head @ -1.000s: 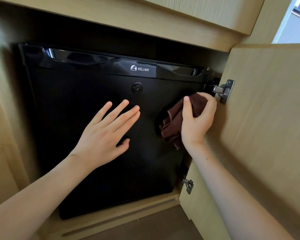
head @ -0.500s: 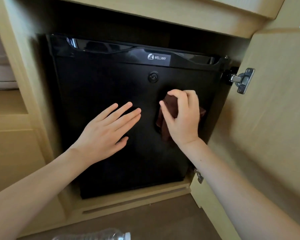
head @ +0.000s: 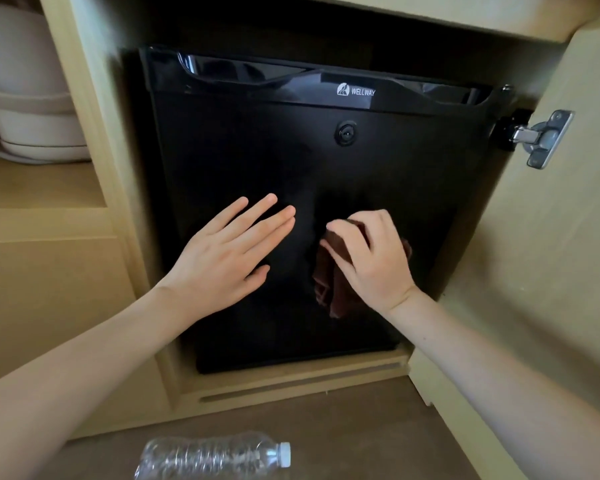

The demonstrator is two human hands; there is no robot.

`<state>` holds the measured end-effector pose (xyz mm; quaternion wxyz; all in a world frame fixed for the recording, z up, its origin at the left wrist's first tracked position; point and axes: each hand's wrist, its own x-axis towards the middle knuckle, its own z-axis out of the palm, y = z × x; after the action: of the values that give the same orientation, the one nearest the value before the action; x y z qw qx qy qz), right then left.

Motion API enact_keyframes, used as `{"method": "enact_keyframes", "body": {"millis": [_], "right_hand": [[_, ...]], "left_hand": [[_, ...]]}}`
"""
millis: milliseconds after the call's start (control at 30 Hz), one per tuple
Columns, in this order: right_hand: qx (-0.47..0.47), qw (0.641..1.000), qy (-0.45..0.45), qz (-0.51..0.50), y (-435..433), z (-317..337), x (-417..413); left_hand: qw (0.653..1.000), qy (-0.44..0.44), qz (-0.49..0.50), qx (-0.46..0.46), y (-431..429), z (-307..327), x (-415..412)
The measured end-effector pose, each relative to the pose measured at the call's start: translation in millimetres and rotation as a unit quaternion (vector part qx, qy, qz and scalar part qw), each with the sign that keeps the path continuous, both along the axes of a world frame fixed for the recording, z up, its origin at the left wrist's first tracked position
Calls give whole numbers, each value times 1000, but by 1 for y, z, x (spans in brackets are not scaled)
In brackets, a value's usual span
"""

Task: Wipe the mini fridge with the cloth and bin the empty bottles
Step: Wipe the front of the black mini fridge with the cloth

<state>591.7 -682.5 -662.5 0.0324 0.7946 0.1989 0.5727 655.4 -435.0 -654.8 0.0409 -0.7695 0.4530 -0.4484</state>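
Right hand is in the middle of the frame, a bit to the right, with its fingers curled round a dark brown cloth. It presses the cloth on the front of the black mini fridge, and one end of the cloth hangs down below the hand. Left hand lies flat on the fridge door just beside it, fingers straight, holding nothing.

I think the wiping is partly done. The door is so dark that I cannot tell which parts are clean. The fridge is closed, so the inside looks not wiped yet. One clear plastic bottle lies on its side on the brown floor at the bottom of the frame, well apart from both hands. It looks empty and a bit squashed, with a white cap on. It is not in a bin yet, and no bin shows.

The fridge fills the middle of the frame, inside a light wood cabinet. It is shiny along the top, with a white WELLWAY name and a small round lock under it. The cabinet door stands open at the right
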Motion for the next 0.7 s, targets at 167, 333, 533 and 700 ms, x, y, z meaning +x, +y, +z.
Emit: {"method": "enact_keyframes", "body": {"millis": [167, 333, 533, 700], "right_hand": [[162, 987, 9, 8, 24, -13, 6], [164, 984, 66, 29, 23, -55, 4], [197, 971, 130, 45, 23, -48, -8], [345, 936, 14, 72, 22, 8, -7]], "left_hand": [[1000, 5, -2, -10, 1, -6, 3], [1000, 9, -3, -25, -1, -8, 2], [1000, 11, 0, -1, 3, 3, -4], [1000, -4, 7, 7, 14, 9, -5]]}}
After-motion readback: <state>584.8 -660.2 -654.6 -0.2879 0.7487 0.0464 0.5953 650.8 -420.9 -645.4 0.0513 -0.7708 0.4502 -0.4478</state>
